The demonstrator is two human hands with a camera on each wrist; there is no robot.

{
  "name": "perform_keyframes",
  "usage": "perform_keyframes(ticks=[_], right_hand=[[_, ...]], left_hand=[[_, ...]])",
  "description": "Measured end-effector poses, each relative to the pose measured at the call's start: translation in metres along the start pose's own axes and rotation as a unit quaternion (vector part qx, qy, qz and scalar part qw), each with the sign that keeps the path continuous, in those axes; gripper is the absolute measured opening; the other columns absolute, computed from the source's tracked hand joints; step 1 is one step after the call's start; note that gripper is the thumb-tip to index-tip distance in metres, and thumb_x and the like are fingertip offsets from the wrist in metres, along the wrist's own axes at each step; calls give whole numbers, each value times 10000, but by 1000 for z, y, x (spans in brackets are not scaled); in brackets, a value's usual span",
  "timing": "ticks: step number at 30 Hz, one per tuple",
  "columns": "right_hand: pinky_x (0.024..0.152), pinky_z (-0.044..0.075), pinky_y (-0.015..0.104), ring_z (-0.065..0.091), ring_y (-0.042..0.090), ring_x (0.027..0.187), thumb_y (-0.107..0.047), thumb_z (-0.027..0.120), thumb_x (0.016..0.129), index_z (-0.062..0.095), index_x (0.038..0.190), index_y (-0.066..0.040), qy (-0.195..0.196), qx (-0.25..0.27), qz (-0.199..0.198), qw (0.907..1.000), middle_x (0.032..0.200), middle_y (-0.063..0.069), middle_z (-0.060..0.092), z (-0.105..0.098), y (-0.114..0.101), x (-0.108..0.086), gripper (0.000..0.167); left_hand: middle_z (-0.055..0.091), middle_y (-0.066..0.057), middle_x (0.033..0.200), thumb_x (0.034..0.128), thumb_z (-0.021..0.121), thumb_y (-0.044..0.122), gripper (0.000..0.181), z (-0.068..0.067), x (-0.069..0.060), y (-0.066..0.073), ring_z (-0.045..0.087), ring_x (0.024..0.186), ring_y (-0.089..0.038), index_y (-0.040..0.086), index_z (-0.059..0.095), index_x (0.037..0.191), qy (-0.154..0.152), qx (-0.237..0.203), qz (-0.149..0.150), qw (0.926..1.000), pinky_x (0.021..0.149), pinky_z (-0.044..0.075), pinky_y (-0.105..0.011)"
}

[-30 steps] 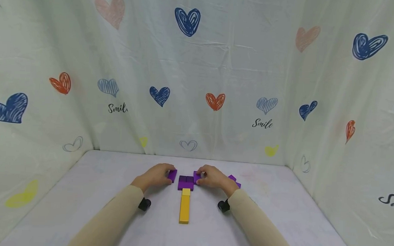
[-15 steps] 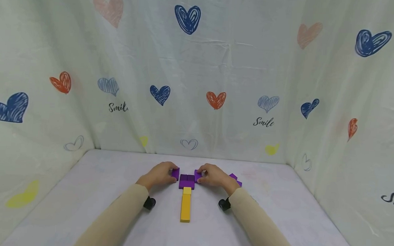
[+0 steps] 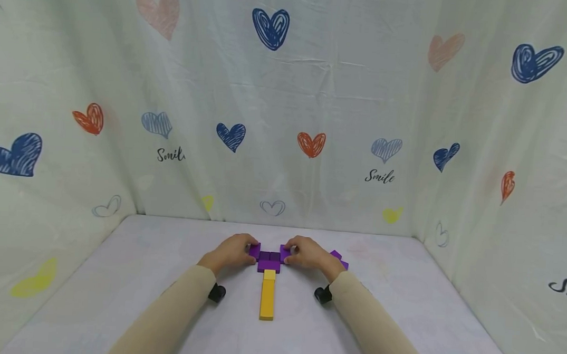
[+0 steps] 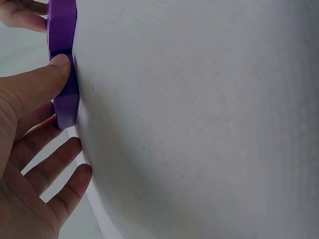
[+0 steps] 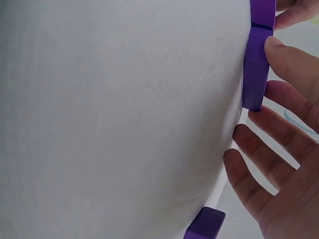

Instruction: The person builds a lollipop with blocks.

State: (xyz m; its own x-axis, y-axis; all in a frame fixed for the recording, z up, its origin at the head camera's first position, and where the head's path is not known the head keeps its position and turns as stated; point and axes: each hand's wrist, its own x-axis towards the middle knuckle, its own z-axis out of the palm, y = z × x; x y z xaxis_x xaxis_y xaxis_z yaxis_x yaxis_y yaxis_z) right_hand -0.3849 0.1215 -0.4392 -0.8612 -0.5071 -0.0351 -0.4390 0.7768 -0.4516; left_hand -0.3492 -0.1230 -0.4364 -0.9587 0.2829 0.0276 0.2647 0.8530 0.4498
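My left hand (image 3: 230, 250) pinches a purple block (image 3: 255, 251) against the left side of the purple group (image 3: 268, 266). On the group's right side, my right hand (image 3: 310, 253) pinches another purple block (image 3: 285, 253). Below the group a yellow column (image 3: 267, 300) of blocks runs toward me. In the left wrist view, the thumb and fingers of my left hand (image 4: 30, 144) lie on a purple block (image 4: 67, 107). The right wrist view has the thumb of my right hand (image 5: 284, 139) on a purple block (image 5: 255, 74).
A couple of loose purple blocks (image 3: 337, 257) lie beside my right wrist, one partly hidden. The white-covered table (image 3: 167, 235) meets a curtain (image 3: 274, 176) with printed hearts at its back edge, and curtain stands along both sides.
My left hand has moved right with its purple block, which has closed the gap to the purple group. My right hand has stayed nearly still on its block.
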Motion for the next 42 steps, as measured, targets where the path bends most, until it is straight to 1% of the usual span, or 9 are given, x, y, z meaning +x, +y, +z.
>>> perform_keyframes(ticks=[6,12,17,21,27,34,38,42], right_hand=[[991,455,391,539,171,1066,-313,733,844,660,1188,-178,8,11,62,10000,1199,-6,610,0,-1,0,377],[980,463,402,545,183,1057,-308,739,838,663,1177,-169,11,29,14,10000,1194,10,613,0,-1,-1,375],[978,464,390,544,172,1050,-313,739,838,664,1177,-176,24,-38,33,10000,1191,2,616,1,-1,-2,373],[966,470,391,546,178,1036,-314,737,840,665,1177,-173,34,-124,-10,9999,1186,11,618,1,-1,-2,372],[970,467,407,546,191,1045,-310,737,839,665,1177,-170,55,-100,-14,9999,1186,21,617,1,-2,-3,372],[969,468,395,545,186,1049,-316,733,843,661,1180,-177,60,-133,30,9999,1189,12,615,2,-2,-4,372],[971,469,402,544,194,1064,-311,734,843,657,1186,-179,57,-96,38,9999,1195,10,612,2,-3,-4,376],[979,464,415,543,207,1083,-307,733,843,653,1191,-178,57,-56,34,10000,1210,16,608,1,-4,-5,379]], left_hand=[[598,-102,1258,789,784,206,477,0,0,0,521,1198,-298,96,630,1227,15,-19,42,10000,1046,396,-451],[602,-99,1251,787,787,200,474,0,0,-1,525,1192,-297,98,633,1223,4,2,19,10000,1040,402,-453],[593,-98,1267,798,780,209,478,1,1,-1,518,1204,-295,107,625,1238,-41,-5,-62,10000,1048,396,-449],[591,-100,1269,795,782,209,481,2,1,-2,517,1206,-298,108,623,1238,-42,13,-70,10000,1050,393,-453],[590,-92,1270,799,781,216,482,2,1,-1,520,1201,-288,116,622,1243,-66,-41,-166,9998,1049,396,-450],[595,-95,1253,795,786,211,478,2,0,0,528,1181,-292,116,623,1234,-101,-53,-257,9996,1031,412,-461],[599,-99,1243,792,787,203,474,3,0,0,534,1169,-294,113,623,1227,-102,-58,-253,9996,1022,419,-465],[596,-97,1249,795,785,206,470,3,0,0,532,1172,-290,114,624,1227,-99,-15,-186,9998,1030,413,-462]])
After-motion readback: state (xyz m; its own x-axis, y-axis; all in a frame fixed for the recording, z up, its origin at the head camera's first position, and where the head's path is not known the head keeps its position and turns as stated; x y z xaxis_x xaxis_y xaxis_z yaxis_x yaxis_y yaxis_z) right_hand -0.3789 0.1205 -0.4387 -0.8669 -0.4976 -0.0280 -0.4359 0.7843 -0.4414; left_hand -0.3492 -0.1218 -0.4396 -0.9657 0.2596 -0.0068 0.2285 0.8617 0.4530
